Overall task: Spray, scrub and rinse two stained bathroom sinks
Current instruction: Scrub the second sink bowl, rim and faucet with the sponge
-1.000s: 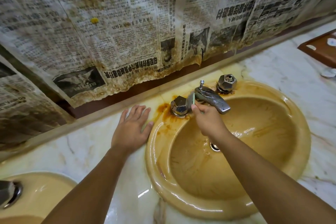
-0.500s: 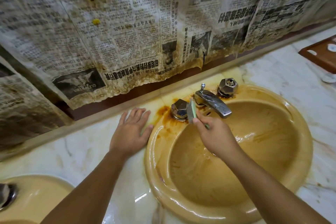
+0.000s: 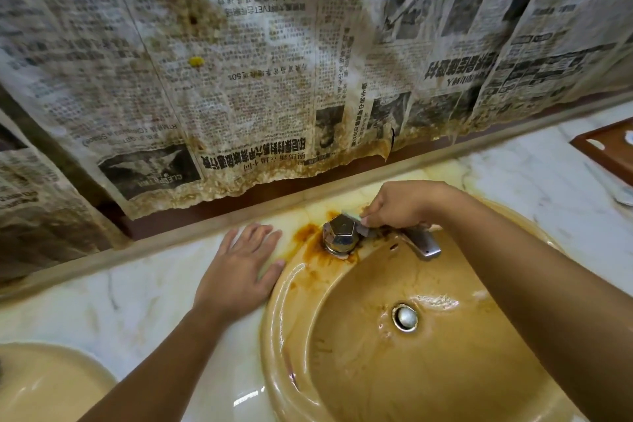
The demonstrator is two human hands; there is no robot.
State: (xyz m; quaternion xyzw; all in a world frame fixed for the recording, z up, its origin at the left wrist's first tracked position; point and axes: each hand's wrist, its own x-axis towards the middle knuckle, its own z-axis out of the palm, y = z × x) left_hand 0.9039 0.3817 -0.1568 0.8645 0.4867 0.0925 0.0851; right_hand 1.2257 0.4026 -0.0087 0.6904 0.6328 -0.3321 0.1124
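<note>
A stained yellow-brown sink fills the lower right, its drain in the bowl. A metal faucet spout and a tarnished left knob stand on the back rim, with a rust stain beside the knob. My right hand curls over the faucet base just right of the knob and pinches a small greenish brush, mostly hidden under the fingers. My left hand lies flat on the marble counter, touching the sink's left rim. My right arm hides the right knob.
A second yellowish sink shows at the lower left corner. Stained newspaper hangs over the wall behind the counter. A brown wooden tray sits on the counter at the far right.
My right hand has moved up from the bowl's front edge of the faucet to over the faucet base, with the brush in it. The left hand stays flat. The view has dipped towards the bowl.
</note>
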